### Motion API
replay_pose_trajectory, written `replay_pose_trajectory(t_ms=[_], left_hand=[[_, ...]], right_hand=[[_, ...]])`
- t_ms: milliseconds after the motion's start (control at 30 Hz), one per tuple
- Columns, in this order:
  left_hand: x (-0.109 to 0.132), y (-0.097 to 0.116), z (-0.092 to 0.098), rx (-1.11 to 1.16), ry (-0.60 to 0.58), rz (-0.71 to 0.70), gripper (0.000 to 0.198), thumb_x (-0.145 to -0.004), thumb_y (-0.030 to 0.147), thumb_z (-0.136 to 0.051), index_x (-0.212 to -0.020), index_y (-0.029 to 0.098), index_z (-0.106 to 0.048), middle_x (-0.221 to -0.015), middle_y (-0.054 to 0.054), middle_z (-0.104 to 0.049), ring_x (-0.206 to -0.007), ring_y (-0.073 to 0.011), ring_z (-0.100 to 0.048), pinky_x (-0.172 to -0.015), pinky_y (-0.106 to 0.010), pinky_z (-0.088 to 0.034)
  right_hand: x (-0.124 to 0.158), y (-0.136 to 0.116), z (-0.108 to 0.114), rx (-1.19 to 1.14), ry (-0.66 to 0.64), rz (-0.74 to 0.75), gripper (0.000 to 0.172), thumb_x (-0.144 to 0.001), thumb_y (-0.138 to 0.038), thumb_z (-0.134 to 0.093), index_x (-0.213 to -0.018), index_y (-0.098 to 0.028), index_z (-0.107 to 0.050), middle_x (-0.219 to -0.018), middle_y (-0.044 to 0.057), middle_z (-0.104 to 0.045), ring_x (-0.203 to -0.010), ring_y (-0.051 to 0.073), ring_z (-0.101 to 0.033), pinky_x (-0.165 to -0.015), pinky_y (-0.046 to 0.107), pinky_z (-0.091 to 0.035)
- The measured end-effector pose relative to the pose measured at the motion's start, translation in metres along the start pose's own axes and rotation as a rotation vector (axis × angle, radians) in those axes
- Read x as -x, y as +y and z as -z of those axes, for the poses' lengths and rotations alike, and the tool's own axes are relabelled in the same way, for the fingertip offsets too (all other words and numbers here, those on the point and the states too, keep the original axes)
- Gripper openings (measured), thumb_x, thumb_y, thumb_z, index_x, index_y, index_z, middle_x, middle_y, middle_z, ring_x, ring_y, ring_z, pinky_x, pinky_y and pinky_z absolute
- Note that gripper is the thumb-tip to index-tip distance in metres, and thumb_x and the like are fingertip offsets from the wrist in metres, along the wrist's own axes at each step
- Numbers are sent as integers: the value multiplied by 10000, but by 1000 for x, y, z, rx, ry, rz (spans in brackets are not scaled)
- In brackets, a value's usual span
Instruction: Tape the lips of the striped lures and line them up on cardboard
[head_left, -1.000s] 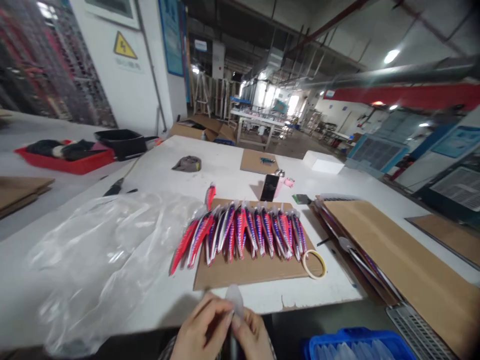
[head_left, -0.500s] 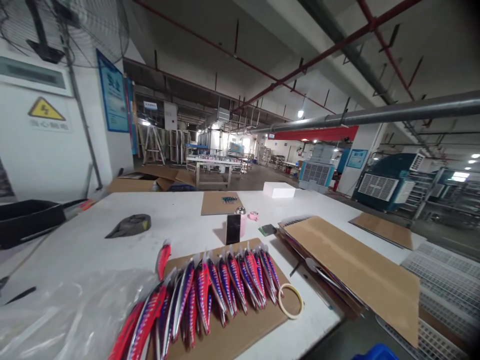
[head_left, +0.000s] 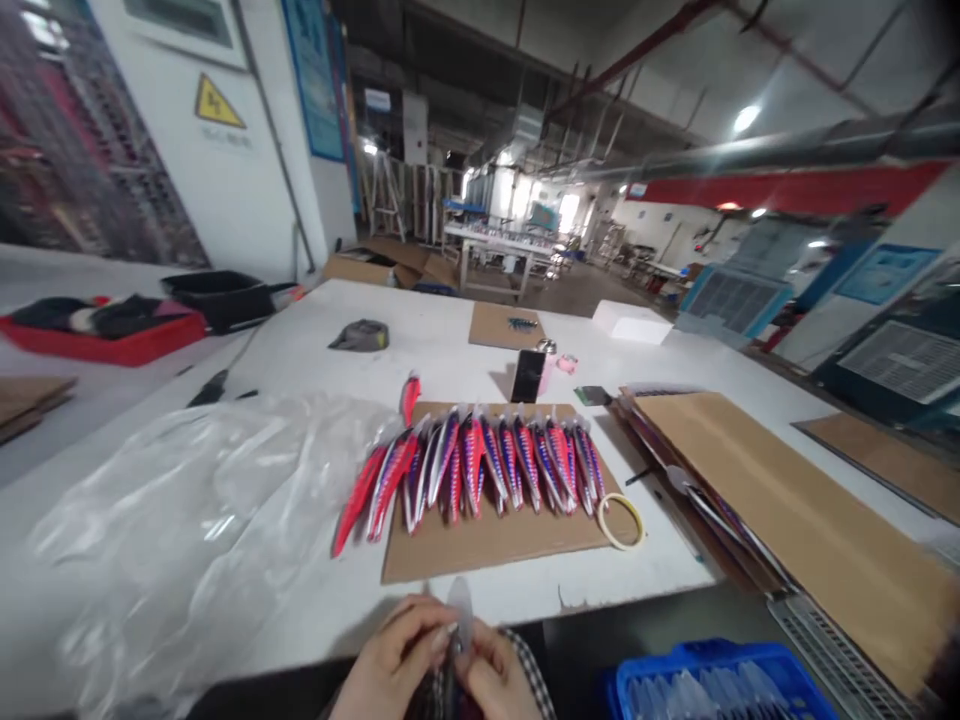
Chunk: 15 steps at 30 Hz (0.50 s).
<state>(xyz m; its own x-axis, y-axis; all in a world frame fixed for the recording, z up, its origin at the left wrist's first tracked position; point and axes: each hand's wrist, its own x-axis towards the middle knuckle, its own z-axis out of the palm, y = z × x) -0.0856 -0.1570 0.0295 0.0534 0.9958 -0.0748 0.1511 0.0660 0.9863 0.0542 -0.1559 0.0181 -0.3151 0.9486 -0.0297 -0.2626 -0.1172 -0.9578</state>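
At the bottom edge, my left hand (head_left: 401,650) and my right hand (head_left: 496,672) are close together, fingers closed around a fishing lure. Its clear lip (head_left: 461,608) sticks up between the fingertips; the dark body below is mostly hidden by the hands. Beyond them, several red, purple and silver fishing lures (head_left: 472,465) lie side by side on a cardboard sheet (head_left: 450,555). One red lure (head_left: 409,397) rests apart, behind the row. A ring of tape (head_left: 621,522) sits at the sheet's right edge.
A blue bin (head_left: 701,655) with clear plastic lips stands at lower right. Crumpled clear plastic (head_left: 217,520) covers the left of the white table (head_left: 420,335). Stacked cardboard (head_left: 780,490) with lures overhangs the right side. A phone (head_left: 529,376) stands beyond the lures.
The view has tilted down and turned left. Both hands with a lure have come into view at the bottom, and the blue bin shows more fully. The row of lures looks unchanged.
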Motion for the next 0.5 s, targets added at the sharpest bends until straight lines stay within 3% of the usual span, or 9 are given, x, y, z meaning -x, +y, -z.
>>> replay_pose_trajectory(t_ms=[200,367,500], left_hand=[[2,4,-3,-13,37,29,129,-774,242,-561,-825,213,-676,-837,-20,-636,-810,-203,-628,-756,-271,-500],[3,8,-9,-45,96,-13,124,-797,246,-555,-875,229,-649,-838,-11,-666,-807,-200,-646,-760,-269,-495],[3,6,-11,-103,131,-57,126,-805,277,-565,-892,247,-651,-843,-4,-678,-810,-196,-651,-752,-258,-504]], right_hand=[[1,1,6,-186,-84,-29,537,-691,-603,-677,-1052,-206,-710,-862,58,-721,-836,250,-667,-857,363,-485],[1,7,9,-110,-62,31,534,-724,-569,-659,-1111,-201,-682,-983,78,-715,-937,259,-648,-942,372,-443],[2,6,10,-23,-8,66,488,-754,-523,-650,-1112,-191,-676,-1009,73,-713,-942,247,-645,-915,340,-466]])
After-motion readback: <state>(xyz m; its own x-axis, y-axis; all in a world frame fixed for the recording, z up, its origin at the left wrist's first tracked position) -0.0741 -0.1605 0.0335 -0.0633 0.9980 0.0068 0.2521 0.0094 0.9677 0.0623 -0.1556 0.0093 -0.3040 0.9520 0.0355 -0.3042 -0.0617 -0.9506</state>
